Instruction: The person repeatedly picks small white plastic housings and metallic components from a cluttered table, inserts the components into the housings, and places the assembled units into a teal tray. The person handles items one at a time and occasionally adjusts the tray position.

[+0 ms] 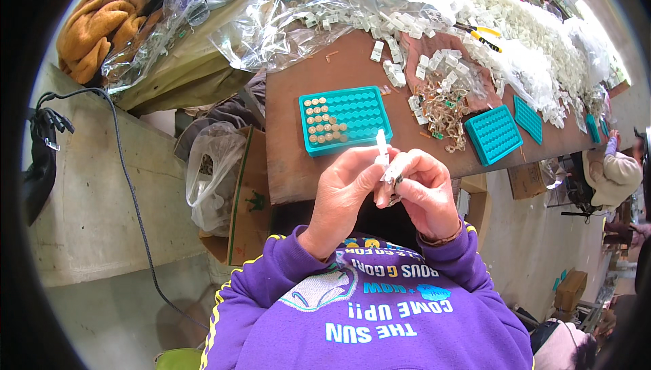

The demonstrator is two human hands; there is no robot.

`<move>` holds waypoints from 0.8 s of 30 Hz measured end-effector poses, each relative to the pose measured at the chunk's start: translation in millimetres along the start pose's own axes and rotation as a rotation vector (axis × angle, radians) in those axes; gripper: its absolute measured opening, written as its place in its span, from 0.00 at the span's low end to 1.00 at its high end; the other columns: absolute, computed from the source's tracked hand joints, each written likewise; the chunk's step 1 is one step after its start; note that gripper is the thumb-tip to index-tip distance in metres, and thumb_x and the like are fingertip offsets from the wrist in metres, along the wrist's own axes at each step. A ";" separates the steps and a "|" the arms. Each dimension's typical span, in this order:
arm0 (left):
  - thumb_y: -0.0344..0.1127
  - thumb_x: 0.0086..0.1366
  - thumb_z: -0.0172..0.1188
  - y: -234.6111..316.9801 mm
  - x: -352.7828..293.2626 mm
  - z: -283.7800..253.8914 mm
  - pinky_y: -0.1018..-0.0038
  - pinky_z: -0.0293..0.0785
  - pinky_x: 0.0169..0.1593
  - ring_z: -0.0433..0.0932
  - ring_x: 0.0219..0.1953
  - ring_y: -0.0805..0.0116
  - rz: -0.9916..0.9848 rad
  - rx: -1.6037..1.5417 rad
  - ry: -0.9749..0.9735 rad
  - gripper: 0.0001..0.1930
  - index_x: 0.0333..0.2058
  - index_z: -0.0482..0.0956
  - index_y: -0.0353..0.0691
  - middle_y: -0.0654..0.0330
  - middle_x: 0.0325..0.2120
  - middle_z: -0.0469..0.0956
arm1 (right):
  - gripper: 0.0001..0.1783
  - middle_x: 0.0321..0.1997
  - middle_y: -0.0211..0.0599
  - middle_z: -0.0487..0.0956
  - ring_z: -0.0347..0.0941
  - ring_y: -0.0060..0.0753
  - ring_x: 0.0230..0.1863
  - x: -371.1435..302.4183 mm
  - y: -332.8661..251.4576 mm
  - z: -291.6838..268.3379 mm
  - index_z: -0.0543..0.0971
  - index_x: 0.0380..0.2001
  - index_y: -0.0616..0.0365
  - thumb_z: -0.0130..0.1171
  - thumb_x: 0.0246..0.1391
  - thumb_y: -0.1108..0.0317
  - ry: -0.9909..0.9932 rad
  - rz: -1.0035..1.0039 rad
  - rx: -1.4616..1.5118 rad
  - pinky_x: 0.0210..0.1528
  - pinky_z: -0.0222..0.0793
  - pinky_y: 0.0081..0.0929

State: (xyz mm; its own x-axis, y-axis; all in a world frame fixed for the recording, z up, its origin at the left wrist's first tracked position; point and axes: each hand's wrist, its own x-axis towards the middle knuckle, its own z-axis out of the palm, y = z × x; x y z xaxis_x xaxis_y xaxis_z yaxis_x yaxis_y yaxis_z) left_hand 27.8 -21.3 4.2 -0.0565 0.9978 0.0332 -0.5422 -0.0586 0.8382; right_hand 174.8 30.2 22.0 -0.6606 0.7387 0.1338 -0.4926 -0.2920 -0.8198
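In front of my chest, my left hand [350, 183] pinches a slim white plastic piece [382, 145] that points up and away from me. My right hand [428, 192] is closed with bent fingers at the lower end of the same piece. A small dark bit shows between the right fingertips; its kind is too small to tell. Just beyond the hands lies a teal tray [371, 99] with rows of round pockets. Several small round tan discs [316, 120] fill pockets on its left side.
White plastic pieces [393, 71] and tangled tan strips [444, 109] lie right of the tray, beside stacked teal trays [493, 136]. Yellow-handled pliers [485, 39] rest near a large white heap. A cardboard box [247, 197] stands left. Another person [610, 166] is at far right.
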 end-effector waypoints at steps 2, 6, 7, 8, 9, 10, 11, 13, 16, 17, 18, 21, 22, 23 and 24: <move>0.33 0.69 0.56 -2.8 -1.5 0.3 0.79 0.71 0.47 0.75 0.45 0.75 0.046 -0.004 0.087 0.14 0.49 0.74 0.32 0.58 0.46 0.77 | 0.06 0.32 0.37 0.78 0.77 0.28 0.32 1.1 0.1 -3.1 0.75 0.37 0.63 0.56 0.60 0.73 0.089 0.055 0.060 0.35 0.72 0.22; 0.29 0.66 0.59 -3.5 -4.0 -1.4 0.77 0.74 0.48 0.76 0.43 0.75 0.106 0.038 0.148 0.11 0.46 0.75 0.32 0.59 0.42 0.79 | 0.07 0.27 0.34 0.78 0.76 0.23 0.26 3.6 1.5 -9.6 0.75 0.39 0.62 0.55 0.62 0.70 0.173 0.177 0.129 0.28 0.69 0.17; 0.29 0.66 0.59 -3.3 -5.0 -1.7 0.77 0.75 0.48 0.77 0.42 0.75 0.116 0.009 0.143 0.11 0.45 0.76 0.33 0.59 0.41 0.79 | 0.07 0.26 0.34 0.78 0.75 0.23 0.25 3.3 1.6 -10.9 0.75 0.39 0.62 0.55 0.62 0.70 0.173 0.215 0.157 0.28 0.69 0.16; 0.27 0.65 0.60 -3.2 -5.0 -2.0 0.77 0.75 0.47 0.77 0.42 0.75 0.117 0.012 0.150 0.10 0.44 0.76 0.33 0.59 0.40 0.79 | 0.07 0.26 0.34 0.77 0.75 0.23 0.25 3.7 1.8 -11.9 0.75 0.39 0.62 0.55 0.62 0.70 0.164 0.228 0.179 0.27 0.69 0.17; 0.26 0.64 0.60 -3.1 -4.9 -2.3 0.76 0.76 0.47 0.77 0.41 0.75 0.136 0.000 0.148 0.09 0.42 0.76 0.33 0.59 0.39 0.79 | 0.07 0.26 0.33 0.77 0.75 0.23 0.24 3.5 1.9 -12.5 0.75 0.39 0.62 0.55 0.62 0.70 0.154 0.241 0.200 0.27 0.69 0.17; 0.25 0.64 0.61 -3.0 -4.7 -2.3 0.76 0.77 0.47 0.78 0.41 0.75 0.165 -0.031 0.137 0.08 0.41 0.75 0.33 0.59 0.38 0.79 | 0.07 0.26 0.33 0.77 0.74 0.23 0.24 3.3 2.1 -12.9 0.75 0.39 0.62 0.55 0.62 0.70 0.132 0.245 0.227 0.26 0.69 0.17; 0.24 0.63 0.61 -3.0 -4.4 -2.2 0.76 0.77 0.46 0.78 0.41 0.75 0.172 0.003 0.151 0.07 0.40 0.75 0.33 0.59 0.38 0.79 | 0.07 0.25 0.33 0.77 0.74 0.23 0.23 3.2 2.4 -13.0 0.75 0.39 0.62 0.55 0.62 0.70 0.144 0.258 0.223 0.26 0.69 0.17; 0.23 0.62 0.62 -3.2 -4.3 -1.3 0.77 0.78 0.46 0.79 0.40 0.75 0.202 0.033 0.160 0.07 0.38 0.75 0.34 0.59 0.37 0.79 | 0.07 0.25 0.33 0.77 0.74 0.23 0.23 2.6 2.9 -12.9 0.75 0.39 0.62 0.55 0.62 0.70 0.147 0.266 0.229 0.25 0.70 0.17; 0.21 0.61 0.62 -2.9 -4.7 -0.5 0.78 0.77 0.45 0.79 0.40 0.75 0.222 0.066 0.171 0.08 0.38 0.75 0.34 0.59 0.36 0.79 | 0.07 0.25 0.33 0.76 0.73 0.22 0.22 1.8 3.9 -12.5 0.75 0.39 0.61 0.55 0.62 0.69 0.157 0.264 0.254 0.25 0.69 0.18; 0.21 0.61 0.62 -2.9 -4.9 -0.4 0.78 0.77 0.45 0.79 0.40 0.75 0.217 0.124 0.184 0.08 0.38 0.75 0.34 0.59 0.36 0.79 | 0.06 0.24 0.32 0.76 0.73 0.22 0.22 1.5 4.3 -12.5 0.75 0.39 0.61 0.55 0.62 0.69 0.157 0.272 0.271 0.25 0.69 0.19; 0.21 0.61 0.62 -3.0 -4.9 -0.3 0.78 0.77 0.45 0.79 0.40 0.75 0.221 0.126 0.183 0.08 0.38 0.75 0.34 0.60 0.36 0.80 | 0.06 0.24 0.32 0.76 0.73 0.22 0.22 1.7 4.9 -12.5 0.75 0.38 0.61 0.55 0.62 0.69 0.156 0.280 0.288 0.25 0.68 0.19; 0.21 0.61 0.62 -3.6 -4.3 -0.8 0.78 0.77 0.45 0.79 0.40 0.75 0.231 0.154 0.178 0.08 0.38 0.75 0.34 0.60 0.35 0.80 | 0.06 0.23 0.32 0.75 0.71 0.22 0.21 2.0 6.3 -13.0 0.75 0.38 0.60 0.54 0.62 0.69 0.167 0.299 0.360 0.25 0.68 0.21; 0.21 0.61 0.62 -3.8 -4.0 -1.0 0.79 0.77 0.45 0.79 0.40 0.76 0.234 0.167 0.176 0.08 0.38 0.75 0.34 0.60 0.35 0.80 | 0.06 0.23 0.31 0.75 0.71 0.21 0.21 2.1 6.6 -13.2 0.75 0.38 0.60 0.54 0.62 0.68 0.173 0.304 0.387 0.25 0.68 0.21; 0.21 0.61 0.62 -4.0 -3.8 -1.2 0.79 0.77 0.45 0.79 0.39 0.76 0.226 0.171 0.179 0.08 0.38 0.75 0.34 0.61 0.35 0.80 | 0.06 0.23 0.31 0.75 0.71 0.21 0.21 2.3 6.7 -13.5 0.75 0.38 0.60 0.54 0.62 0.68 0.180 0.302 0.404 0.25 0.68 0.22; 0.21 0.61 0.62 -4.1 -3.9 -1.4 0.79 0.77 0.45 0.79 0.39 0.76 0.219 0.175 0.182 0.08 0.38 0.75 0.34 0.61 0.35 0.79 | 0.06 0.23 0.31 0.75 0.71 0.21 0.20 2.2 6.6 -13.8 0.75 0.38 0.60 0.55 0.62 0.68 0.188 0.301 0.420 0.25 0.68 0.22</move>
State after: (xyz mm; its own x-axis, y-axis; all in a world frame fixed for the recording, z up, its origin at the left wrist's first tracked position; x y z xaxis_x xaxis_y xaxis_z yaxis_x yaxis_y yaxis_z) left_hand 29.1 -25.0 -0.1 -0.3132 0.9395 0.1388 -0.3489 -0.2497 0.9033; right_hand 177.9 38.3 9.2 -0.7138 0.6695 -0.2057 -0.5066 -0.6964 -0.5083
